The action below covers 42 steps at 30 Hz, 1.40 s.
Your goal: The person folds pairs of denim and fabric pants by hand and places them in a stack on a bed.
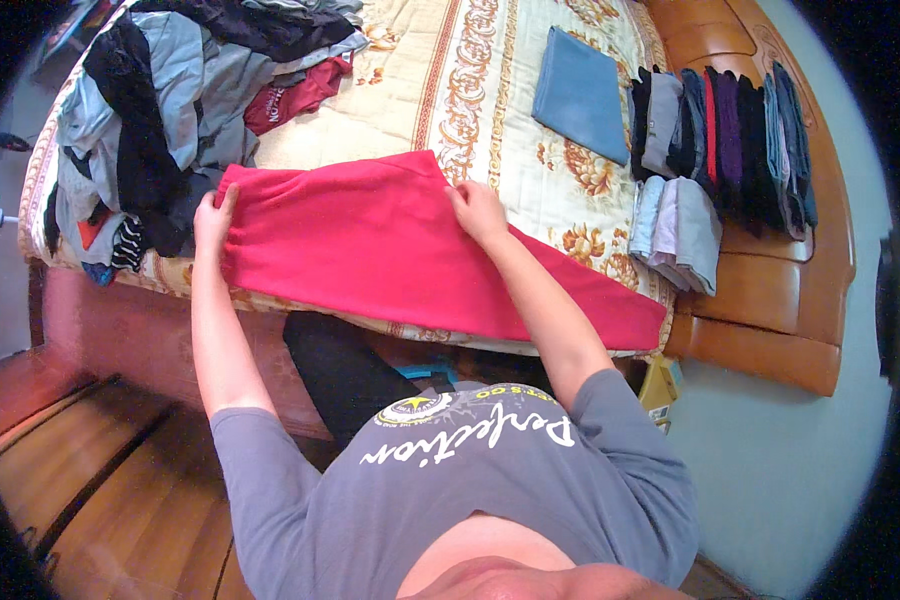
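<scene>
A pair of red trousers lies folded lengthwise along the near side of the bed. Its gathered waistband is at the left and the narrowing leg runs off to the right. At the waistband, my left hand is closed on the edge, thumb on top and the other fingers mostly hidden. My right hand pinches the far edge near the crotch, where the cloth narrows toward the leg. The red cloth looks fairly flat between my hands, with slight creases near the top edge.
A loose heap of clothes covers the bed's left side, a dark red garment at its edge. Toward the right lies a folded blue garment. Folded clothes stand in rows against the wooden headboard. Patterned bedding shows between them.
</scene>
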Each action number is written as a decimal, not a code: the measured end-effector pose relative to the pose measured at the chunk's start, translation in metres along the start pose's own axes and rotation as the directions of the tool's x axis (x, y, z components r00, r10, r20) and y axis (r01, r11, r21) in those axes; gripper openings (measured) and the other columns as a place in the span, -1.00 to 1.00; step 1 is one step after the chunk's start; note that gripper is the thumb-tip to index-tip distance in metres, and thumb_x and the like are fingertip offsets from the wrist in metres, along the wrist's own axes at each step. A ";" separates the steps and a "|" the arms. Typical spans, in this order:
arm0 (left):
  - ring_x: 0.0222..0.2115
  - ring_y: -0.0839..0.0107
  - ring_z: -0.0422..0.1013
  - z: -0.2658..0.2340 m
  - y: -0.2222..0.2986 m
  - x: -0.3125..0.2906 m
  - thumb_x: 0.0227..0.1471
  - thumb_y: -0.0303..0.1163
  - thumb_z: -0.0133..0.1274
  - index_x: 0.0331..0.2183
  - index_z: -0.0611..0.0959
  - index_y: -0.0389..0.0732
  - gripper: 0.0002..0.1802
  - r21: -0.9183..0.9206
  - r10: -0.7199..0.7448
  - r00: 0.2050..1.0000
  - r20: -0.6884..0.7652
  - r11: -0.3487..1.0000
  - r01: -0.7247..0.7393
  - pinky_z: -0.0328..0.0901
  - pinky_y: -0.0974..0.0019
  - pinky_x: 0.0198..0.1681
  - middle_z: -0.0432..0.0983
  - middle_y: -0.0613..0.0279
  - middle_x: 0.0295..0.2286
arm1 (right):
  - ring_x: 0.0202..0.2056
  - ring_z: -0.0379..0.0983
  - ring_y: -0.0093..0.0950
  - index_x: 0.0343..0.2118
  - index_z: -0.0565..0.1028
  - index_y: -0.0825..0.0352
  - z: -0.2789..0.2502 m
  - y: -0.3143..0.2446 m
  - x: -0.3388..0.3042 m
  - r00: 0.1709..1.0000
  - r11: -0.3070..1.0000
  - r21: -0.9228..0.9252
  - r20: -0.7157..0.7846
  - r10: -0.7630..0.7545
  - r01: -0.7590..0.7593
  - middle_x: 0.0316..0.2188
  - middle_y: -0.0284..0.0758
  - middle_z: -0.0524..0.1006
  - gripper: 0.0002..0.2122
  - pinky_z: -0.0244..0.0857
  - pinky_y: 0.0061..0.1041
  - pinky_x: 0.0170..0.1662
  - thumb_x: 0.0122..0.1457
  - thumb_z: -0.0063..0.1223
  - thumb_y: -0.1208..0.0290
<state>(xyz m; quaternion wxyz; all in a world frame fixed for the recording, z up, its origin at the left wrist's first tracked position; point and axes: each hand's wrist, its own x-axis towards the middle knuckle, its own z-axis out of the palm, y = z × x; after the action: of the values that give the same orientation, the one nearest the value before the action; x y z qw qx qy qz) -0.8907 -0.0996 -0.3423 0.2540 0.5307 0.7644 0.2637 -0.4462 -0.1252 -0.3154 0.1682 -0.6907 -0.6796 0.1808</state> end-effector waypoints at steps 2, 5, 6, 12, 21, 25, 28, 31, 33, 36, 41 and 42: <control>-0.19 0.03 0.35 0.009 0.006 0.019 -0.20 0.19 0.01 -0.16 0.42 -0.38 -0.19 0.017 0.087 0.995 -0.056 0.996 -0.086 0.22 0.21 -0.12 0.41 -0.20 -0.25 | -0.33 0.41 -0.12 -0.45 0.44 0.37 0.021 -0.018 0.023 0.999 0.999 0.024 0.021 0.032 -0.033 -0.42 -0.08 0.48 -0.67 0.26 -0.23 -0.26 0.09 -0.16 0.14; -0.18 0.10 0.37 0.012 0.026 0.024 -0.22 -0.02 0.12 -0.19 0.44 -0.40 -0.32 0.074 0.193 0.981 0.021 0.978 -0.194 0.24 0.24 -0.13 0.43 -0.16 -0.26 | -0.32 0.41 -0.12 -0.38 0.45 0.31 0.035 -0.026 0.038 1.000 1.000 0.027 0.029 0.006 -0.007 -0.41 -0.09 0.49 -0.70 0.26 -0.19 -0.25 0.13 -0.22 0.16; -0.23 0.11 0.39 0.012 0.022 0.027 -0.18 -0.05 0.10 -0.24 0.48 -0.38 -0.41 0.038 0.192 0.980 -0.045 0.981 -0.190 0.25 0.24 -0.17 0.45 -0.12 -0.31 | -0.33 0.41 -0.12 -0.39 0.46 0.30 0.038 -0.018 0.040 1.000 0.996 0.090 -0.026 -0.013 0.015 -0.41 -0.09 0.49 -0.70 0.26 -0.19 -0.25 0.13 -0.23 0.18; -0.40 0.07 0.40 0.035 -0.007 0.022 0.00 -0.11 -0.08 -0.36 0.50 -0.25 -0.63 -0.130 0.085 0.928 -0.363 0.982 -0.140 0.25 0.24 -0.31 0.47 -0.03 -0.46 | -0.40 0.43 -0.16 -0.46 0.51 0.31 0.057 0.005 0.056 0.961 0.918 0.387 -0.209 0.183 -0.091 -0.49 -0.09 0.49 -0.70 0.26 -0.24 -0.33 0.14 -0.23 0.23; -0.26 -0.13 0.32 0.024 -0.011 0.027 0.07 -0.13 -0.18 -0.20 0.38 -0.26 -0.60 -0.109 0.180 0.974 -0.137 0.975 -0.196 0.23 0.10 -0.26 0.42 -0.19 -0.33 | -0.42 0.45 -0.12 -0.47 0.44 0.32 0.032 -0.023 0.047 0.998 0.987 -0.149 0.036 -0.055 0.060 -0.55 -0.08 0.49 -0.50 0.31 -0.24 -0.36 -0.03 -0.11 -0.16; -0.26 -0.17 0.31 0.026 -0.011 0.034 0.08 -0.13 -0.21 -0.20 0.37 -0.26 -0.61 0.025 0.145 0.958 -0.249 0.989 -0.143 0.22 0.01 -0.29 0.41 -0.23 -0.34 | -0.48 0.45 -0.15 -0.53 0.42 0.31 0.049 -0.003 0.055 1.000 0.988 -0.151 -0.019 -0.022 0.019 -0.58 -0.12 0.49 -0.48 0.31 -0.24 -0.42 -0.07 -0.10 -0.20; -0.30 -0.20 0.31 0.032 -0.013 0.034 0.08 -0.11 -0.25 -0.24 0.38 -0.24 -0.61 0.045 0.091 0.950 -0.299 0.996 -0.081 0.20 -0.05 -0.32 0.41 -0.26 -0.39 | -0.56 0.44 -0.18 -0.57 0.39 0.30 0.054 -0.004 0.050 0.993 0.974 -0.219 -0.084 -0.080 0.060 -0.63 -0.15 0.48 -0.49 0.32 -0.26 -0.49 -0.04 -0.13 -0.18; -0.27 -0.17 0.30 0.027 -0.018 0.033 0.07 -0.09 -0.25 -0.26 0.38 -0.24 -0.61 -0.019 0.108 0.967 -0.230 0.993 -0.115 0.20 0.00 -0.28 0.40 -0.24 -0.36 | -0.60 0.43 -0.17 -0.59 0.38 0.30 0.061 -0.010 0.048 0.979 0.968 -0.245 -0.180 -0.099 0.053 -0.66 -0.16 0.47 -0.50 0.32 -0.25 -0.52 0.00 -0.17 -0.16; -0.23 -0.14 0.31 0.021 -0.011 0.020 0.05 -0.03 -0.21 -0.23 0.38 -0.22 -0.56 -0.115 0.127 0.973 -0.193 0.982 -0.151 0.22 0.08 -0.23 0.42 -0.19 -0.32 | -0.47 0.44 -0.14 -0.47 0.38 0.33 0.056 -0.013 0.046 0.998 0.972 -0.233 -0.044 -0.055 0.043 -0.53 -0.12 0.49 -0.51 0.32 -0.22 -0.41 0.03 -0.19 -0.14; -0.24 -0.13 0.34 0.005 0.007 -0.013 -0.01 0.06 -0.15 -0.17 0.36 -0.19 -0.46 -0.036 0.069 0.992 -0.108 0.997 -0.073 0.24 0.07 -0.21 0.44 -0.17 -0.30 | -0.27 0.39 -0.11 -0.27 0.35 0.33 0.045 0.004 0.048 0.985 0.985 -0.111 0.124 -0.118 0.132 -0.36 -0.06 0.47 -0.50 0.27 -0.20 -0.24 0.04 -0.19 -0.11; -0.35 -0.12 0.38 -0.003 0.000 -0.081 -0.15 0.15 0.00 -0.28 0.39 -0.20 -0.40 0.355 -0.039 0.997 -0.069 0.933 0.061 0.26 -0.02 -0.32 0.46 -0.19 -0.42 | -0.27 0.39 -0.13 -0.27 0.42 0.28 -0.010 0.038 0.028 0.871 0.964 -0.175 0.483 -0.092 0.199 -0.36 -0.09 0.48 -0.56 0.25 -0.25 -0.24 0.05 -0.15 -0.06; -0.37 -0.13 0.38 0.000 -0.006 -0.082 -0.17 0.16 0.01 -0.36 0.40 -0.22 -0.41 0.317 0.001 0.992 -0.128 0.948 0.039 0.26 -0.02 -0.36 0.46 -0.21 -0.46 | -0.28 0.40 -0.14 -0.29 0.42 0.29 -0.010 0.050 0.027 0.869 0.983 -0.101 0.488 -0.087 0.156 -0.39 -0.10 0.49 -0.56 0.25 -0.25 -0.25 0.05 -0.15 -0.06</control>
<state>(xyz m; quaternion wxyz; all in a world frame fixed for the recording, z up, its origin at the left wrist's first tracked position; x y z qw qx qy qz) -0.8694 -0.1782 -0.3371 0.1185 0.5396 0.8166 0.1673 -0.3975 -0.0986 -0.3308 -0.0429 -0.5898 -0.7530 0.2885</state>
